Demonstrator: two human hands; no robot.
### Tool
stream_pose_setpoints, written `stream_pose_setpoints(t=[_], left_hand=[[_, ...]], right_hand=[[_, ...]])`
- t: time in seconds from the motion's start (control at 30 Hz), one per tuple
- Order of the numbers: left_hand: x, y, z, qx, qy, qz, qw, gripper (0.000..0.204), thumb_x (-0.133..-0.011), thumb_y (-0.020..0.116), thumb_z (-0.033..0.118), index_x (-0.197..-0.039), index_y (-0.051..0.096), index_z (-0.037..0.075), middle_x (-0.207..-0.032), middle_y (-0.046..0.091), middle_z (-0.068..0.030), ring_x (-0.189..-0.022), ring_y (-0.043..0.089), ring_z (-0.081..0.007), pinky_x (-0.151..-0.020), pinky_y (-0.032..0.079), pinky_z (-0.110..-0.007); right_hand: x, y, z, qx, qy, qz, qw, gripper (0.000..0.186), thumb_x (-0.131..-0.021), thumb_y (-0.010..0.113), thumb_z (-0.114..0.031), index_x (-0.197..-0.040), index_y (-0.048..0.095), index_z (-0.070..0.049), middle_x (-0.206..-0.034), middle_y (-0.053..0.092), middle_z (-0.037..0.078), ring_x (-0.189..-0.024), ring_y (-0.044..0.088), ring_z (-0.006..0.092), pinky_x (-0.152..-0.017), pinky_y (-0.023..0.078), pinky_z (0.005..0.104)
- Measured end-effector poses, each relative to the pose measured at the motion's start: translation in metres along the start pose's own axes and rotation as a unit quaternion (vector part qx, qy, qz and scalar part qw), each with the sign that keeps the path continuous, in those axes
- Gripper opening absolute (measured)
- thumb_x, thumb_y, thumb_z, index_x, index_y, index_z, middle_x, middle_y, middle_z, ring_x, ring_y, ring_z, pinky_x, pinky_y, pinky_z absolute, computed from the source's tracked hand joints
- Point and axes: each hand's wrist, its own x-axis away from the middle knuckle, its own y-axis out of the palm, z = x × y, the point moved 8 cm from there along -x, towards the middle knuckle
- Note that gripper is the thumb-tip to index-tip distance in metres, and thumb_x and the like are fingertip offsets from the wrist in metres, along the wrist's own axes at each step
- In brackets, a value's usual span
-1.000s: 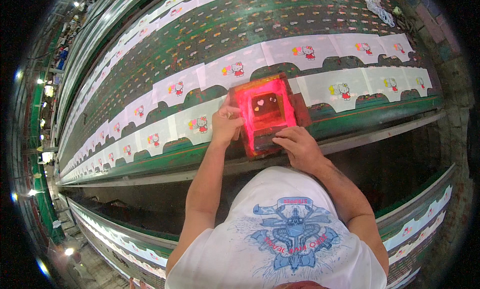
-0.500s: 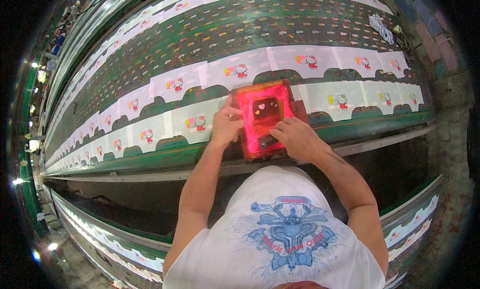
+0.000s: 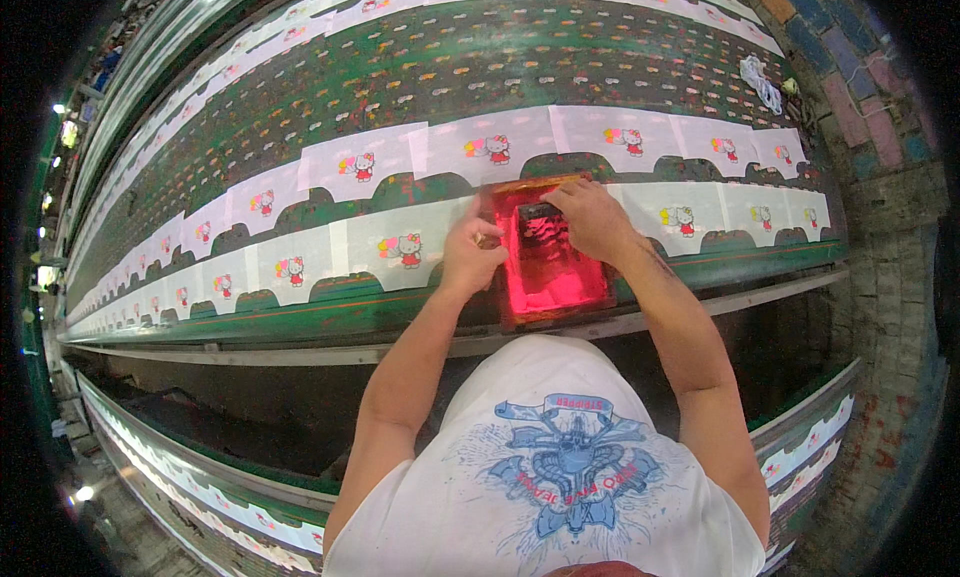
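A screen printing frame (image 3: 557,295) with wet red ink on its mesh lies over the near row of white fabric pieces, in front of my body. My left hand (image 3: 470,252) is closed at the frame's left edge, fingers curled. In my right hand (image 3: 592,220) is a dark squeegee (image 3: 540,227), gripped from the right near the far end of the frame. Red ink covers the mesh on the near side of the squeegee. The frame hides the fabric piece under it.
White fabric pieces (image 3: 490,149) with a printed cartoon cat and balloons line the long green table (image 3: 400,302) in rows. Small printed pieces (image 3: 430,72) fill the middle. A crumpled plastic bag (image 3: 760,84) lies at the far right. Another table (image 3: 200,467) stands behind me.
My right hand has moved the squeegee from the near end of the frame to the far end. Red ink now covers the mesh window that showed dark before. My left hand stays at the left edge.
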Motion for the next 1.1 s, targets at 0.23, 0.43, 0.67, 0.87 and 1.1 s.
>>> stream_pose_setpoints(t=[0.23, 0.43, 0.67, 0.87, 1.1], left_hand=[[0.004, 0.000, 0.003, 0.013, 0.017, -0.019, 1.000, 0.026, -0.082, 0.084, -0.006, -0.105, 0.076, 0.001, -0.182, 0.032, -0.0397, -0.169, 0.041, -0.0412, -0.120, 0.055, -0.045], [0.005, 0.001, 0.000, 0.052, -0.006, -0.026, 0.998, 0.028, -0.084, 0.085, -0.004, -0.110, 0.074, 0.000, -0.183, 0.027, -0.0407, -0.170, 0.037, -0.0458, -0.123, 0.055, -0.049], [0.002, 0.000, 0.010, -0.015, -0.038, -0.036, 0.998, 0.027, -0.083, 0.086, -0.005, -0.108, 0.076, 0.001, -0.185, 0.031, -0.0348, -0.168, 0.043, -0.0422, -0.118, 0.059, -0.047], [0.003, 0.012, 0.042, -0.044, -0.035, 0.002, 0.998, 0.024, -0.080, 0.086, -0.009, -0.099, 0.078, 0.003, -0.187, 0.032, -0.0298, -0.162, 0.052, -0.0355, -0.113, 0.062, -0.042], [-0.007, 0.118, 0.042, 0.072, 0.018, -0.007, 0.997, 0.028, -0.082, 0.084, -0.014, -0.102, 0.075, 0.003, -0.186, 0.029, -0.0332, -0.164, 0.050, -0.0361, -0.118, 0.059, -0.041]], right_hand=[[0.039, 0.011, -0.037, 0.047, -0.018, 0.055, 0.997, 0.055, -0.085, 0.077, -0.003, -0.140, 0.076, -0.008, -0.136, 0.075, 0.014, -0.129, 0.068, 0.0365, -0.112, 0.052, 0.0533], [0.087, 0.015, -0.078, 0.045, -0.035, 0.057, 0.997, 0.051, -0.088, 0.075, -0.008, -0.138, 0.077, -0.007, -0.134, 0.073, 0.015, -0.123, 0.069, 0.0354, -0.107, 0.054, 0.0525], [0.114, 0.011, -0.089, -0.014, -0.015, 0.044, 0.999, 0.054, -0.084, 0.078, -0.004, -0.138, 0.076, -0.008, -0.136, 0.073, 0.012, -0.124, 0.069, 0.0359, -0.106, 0.055, 0.0529], [0.137, -0.010, -0.053, -0.114, -0.026, 0.142, 0.983, 0.048, -0.083, 0.087, -0.006, -0.131, 0.079, -0.009, -0.130, 0.077, 0.010, -0.123, 0.072, 0.0342, -0.105, 0.057, 0.0519], [0.200, -0.034, 0.032, -0.131, 0.004, 0.183, 0.974, 0.053, -0.076, 0.092, -0.001, -0.127, 0.079, -0.009, -0.131, 0.077, 0.011, -0.124, 0.072, 0.0370, -0.104, 0.058, 0.0530]])
